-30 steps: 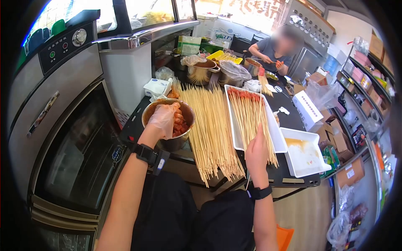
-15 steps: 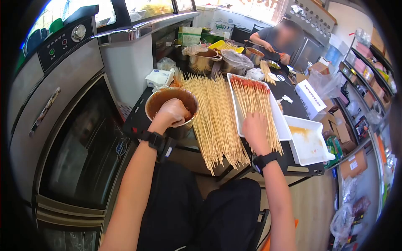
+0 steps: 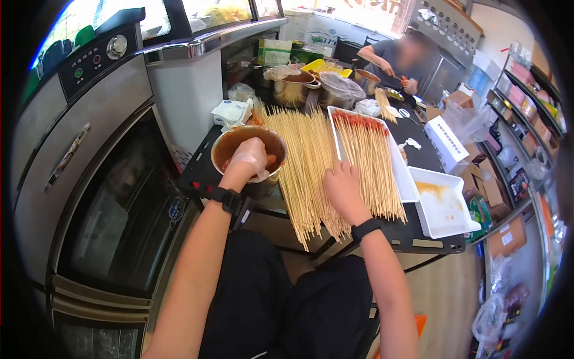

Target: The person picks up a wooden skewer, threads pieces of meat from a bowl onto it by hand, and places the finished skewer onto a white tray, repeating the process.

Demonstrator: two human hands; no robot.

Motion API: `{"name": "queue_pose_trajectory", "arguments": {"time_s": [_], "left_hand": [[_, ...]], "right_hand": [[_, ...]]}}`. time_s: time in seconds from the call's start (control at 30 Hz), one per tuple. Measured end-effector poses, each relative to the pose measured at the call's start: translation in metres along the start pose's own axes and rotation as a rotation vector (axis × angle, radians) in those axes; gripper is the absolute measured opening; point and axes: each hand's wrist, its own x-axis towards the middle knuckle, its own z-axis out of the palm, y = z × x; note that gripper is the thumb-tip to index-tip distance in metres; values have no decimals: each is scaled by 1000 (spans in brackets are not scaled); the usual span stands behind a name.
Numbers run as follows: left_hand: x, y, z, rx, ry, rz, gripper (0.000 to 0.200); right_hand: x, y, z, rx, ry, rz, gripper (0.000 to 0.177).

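Note:
My left hand (image 3: pixel 251 155), in a clear plastic glove, is down inside a metal pot (image 3: pixel 218 147) coated with reddish-brown sauce. Its fingers are curled and partly hidden; reddish pieces show beside them. Bare, my right hand (image 3: pixel 345 188) lies over the right edge of a wide pile of bamboo skewers (image 3: pixel 302 173), fingers bent and slightly apart, with nothing visible gripped. Just right of it, a white tray (image 3: pixel 406 179) carries a row of loaded skewers (image 3: pixel 373 161), red food at their far ends and bare sticks toward me.
Another white tray (image 3: pixel 445 209), stained with orange liquid, stands at the right. Behind are pots (image 3: pixel 291 93), a yellow tray (image 3: pixel 326 67) and a tissue pack (image 3: pixel 232 112). A person (image 3: pixel 399 57) works at the far end. An oven-like cabinet (image 3: pixel 107 209) stands left, shelves right.
My right hand has moved left from the loaded skewers in the tray to the edge of the bare skewer pile. My left hand stays in the pot, slightly shifted.

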Motion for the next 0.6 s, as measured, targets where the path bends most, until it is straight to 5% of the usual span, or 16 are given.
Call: {"name": "queue_pose_trajectory", "arguments": {"time_s": [0.1,0.27,0.3,0.37,0.53,0.6], "left_hand": [[-4,1,-7,9,75,44,28],[-28,-5,-25,107,82,36,44],[-20,-5,-28,973,-129,330,41],[-24,-10,-28,859,-88,343,38],[-30,-13,-31,286,131,452,20],[3,-34,2,416,219,509,14]], "right_hand": [[3,-11,11,-48,-125,-122,10],[17,-25,19,-124,-249,109,6],[17,-26,19,-120,-246,104,6],[16,-26,19,8,-230,255,6],[20,-27,18,-35,-312,195,7],[24,-28,20,-60,-334,202,7]]}}
